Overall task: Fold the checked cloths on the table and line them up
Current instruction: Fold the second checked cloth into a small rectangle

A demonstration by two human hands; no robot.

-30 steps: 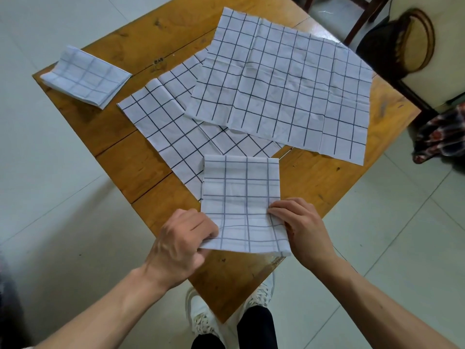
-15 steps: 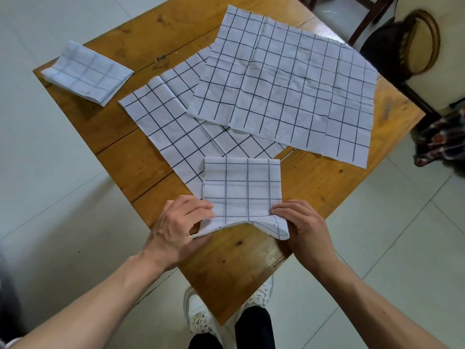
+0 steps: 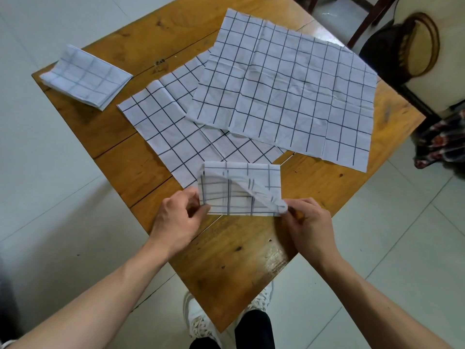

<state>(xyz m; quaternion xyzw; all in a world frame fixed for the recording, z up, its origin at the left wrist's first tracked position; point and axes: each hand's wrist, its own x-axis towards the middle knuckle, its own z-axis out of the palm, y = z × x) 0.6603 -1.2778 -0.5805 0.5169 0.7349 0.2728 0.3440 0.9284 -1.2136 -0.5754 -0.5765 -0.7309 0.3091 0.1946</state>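
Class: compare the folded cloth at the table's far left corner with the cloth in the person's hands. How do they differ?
The corner cloth lies flat and untouched; the held cloth is pinched by the left hand and right hand. The corner cloth is fully folded; the held cloth's fold is half done. Both are white checked.

The desk (image 3: 141, 170) is varnished wood with a soft sheen; the checked cloths (image 3: 284, 94) look thin, matt, creased.
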